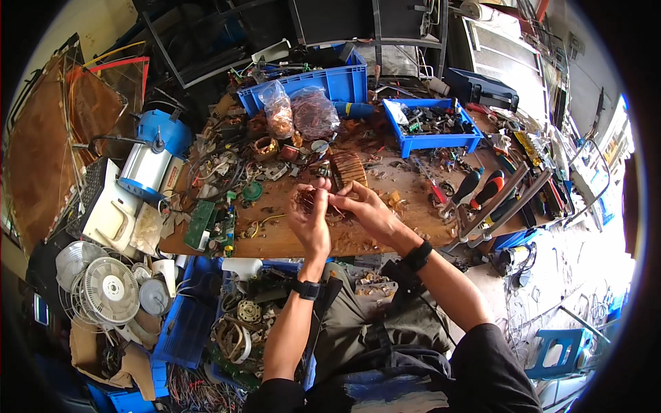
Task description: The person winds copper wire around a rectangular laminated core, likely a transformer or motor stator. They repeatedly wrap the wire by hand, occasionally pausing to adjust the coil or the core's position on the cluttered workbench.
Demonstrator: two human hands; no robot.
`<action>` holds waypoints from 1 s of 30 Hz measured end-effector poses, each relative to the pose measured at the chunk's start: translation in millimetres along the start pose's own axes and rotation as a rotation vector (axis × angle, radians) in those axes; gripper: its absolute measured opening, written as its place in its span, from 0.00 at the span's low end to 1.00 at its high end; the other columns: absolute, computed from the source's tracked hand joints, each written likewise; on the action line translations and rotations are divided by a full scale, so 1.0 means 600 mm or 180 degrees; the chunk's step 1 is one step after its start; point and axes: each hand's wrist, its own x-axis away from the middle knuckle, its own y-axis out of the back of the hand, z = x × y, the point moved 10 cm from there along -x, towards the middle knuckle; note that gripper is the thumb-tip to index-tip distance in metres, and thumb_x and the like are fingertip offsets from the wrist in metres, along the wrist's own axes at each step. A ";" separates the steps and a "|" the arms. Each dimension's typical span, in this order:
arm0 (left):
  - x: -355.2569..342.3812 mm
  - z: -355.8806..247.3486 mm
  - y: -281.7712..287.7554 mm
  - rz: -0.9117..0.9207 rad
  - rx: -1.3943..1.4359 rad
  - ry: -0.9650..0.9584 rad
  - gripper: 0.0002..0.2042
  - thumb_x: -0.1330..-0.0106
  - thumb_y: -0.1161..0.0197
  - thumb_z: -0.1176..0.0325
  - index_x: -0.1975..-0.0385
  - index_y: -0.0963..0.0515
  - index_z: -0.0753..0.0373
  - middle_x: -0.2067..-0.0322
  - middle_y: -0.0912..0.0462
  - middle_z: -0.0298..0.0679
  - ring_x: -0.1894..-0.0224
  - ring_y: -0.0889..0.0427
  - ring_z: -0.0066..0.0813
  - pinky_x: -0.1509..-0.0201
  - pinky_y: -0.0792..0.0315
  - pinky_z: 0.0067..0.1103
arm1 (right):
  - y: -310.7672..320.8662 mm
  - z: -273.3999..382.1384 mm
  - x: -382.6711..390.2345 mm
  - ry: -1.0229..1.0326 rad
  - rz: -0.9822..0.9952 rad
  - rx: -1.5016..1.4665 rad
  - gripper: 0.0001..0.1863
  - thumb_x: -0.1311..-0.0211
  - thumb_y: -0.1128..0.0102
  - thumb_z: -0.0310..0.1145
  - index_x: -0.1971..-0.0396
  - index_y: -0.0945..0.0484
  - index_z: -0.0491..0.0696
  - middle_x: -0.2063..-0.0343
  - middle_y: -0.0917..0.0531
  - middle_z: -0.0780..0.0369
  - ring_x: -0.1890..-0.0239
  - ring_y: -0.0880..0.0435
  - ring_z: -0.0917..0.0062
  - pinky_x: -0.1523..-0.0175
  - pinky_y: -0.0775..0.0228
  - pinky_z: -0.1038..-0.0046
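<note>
Over the near part of the workbench, my two hands meet. A tangle of thin reddish copper wire lies in my left hand, with the fingers curled round it. My right hand pinches at the side of the same bundle, thumb and forefinger together; a few strands show below the fingertips. Just beyond the hands stands a copper-wound coil, and close to it lies a small electronic part. Some of the wire is hidden behind my fingers.
Bags of copper wire sit before a blue crate. A shallow blue tray holds small parts. Screwdrivers and a metal frame are at the right. Scrap, green circuit boards and a fan lie leftward.
</note>
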 end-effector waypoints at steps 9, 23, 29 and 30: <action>-0.020 0.088 -0.013 0.0068 0.0851 0.1386 0.13 0.22 0.35 0.62 0.69 0.23 0.61 0.71 0.20 0.32 0.69 0.24 0.19 0.64 0.28 0.22 | -0.005 -0.012 -0.015 0.0209 0.0682 0.1862 0.43 0.47 0.16 0.40 0.41 0.38 0.39 0.47 0.19 0.50 0.44 0.22 0.75 0.39 0.27 0.68; 0.026 -0.012 -0.014 -0.0063 -0.0985 -0.0003 0.16 0.31 0.32 0.82 0.48 0.27 0.65 0.60 0.16 0.40 0.55 0.13 0.30 0.36 0.20 0.35 | -0.045 0.012 -0.003 0.1700 -0.0322 0.3707 0.10 0.44 0.37 0.31 0.70 0.18 0.37 0.78 0.17 0.45 0.73 0.18 0.47 0.53 0.28 0.52; -0.006 0.037 0.010 -0.0394 0.0144 0.0345 0.11 0.23 0.37 0.72 0.70 0.28 0.63 0.74 0.23 0.35 0.70 0.22 0.23 0.37 0.18 0.44 | -0.058 0.015 -0.016 0.1447 -0.0159 0.3731 0.10 0.47 0.36 0.29 0.71 0.22 0.37 0.77 0.16 0.45 0.70 0.16 0.46 0.52 0.29 0.52; -0.016 0.037 0.007 -0.0327 0.0235 0.0352 0.12 0.23 0.37 0.71 0.71 0.28 0.63 0.75 0.23 0.35 0.71 0.22 0.23 0.37 0.18 0.44 | -0.054 0.017 -0.014 0.1613 -0.0252 0.3552 0.11 0.47 0.35 0.30 0.71 0.21 0.37 0.77 0.16 0.45 0.69 0.16 0.46 0.52 0.28 0.52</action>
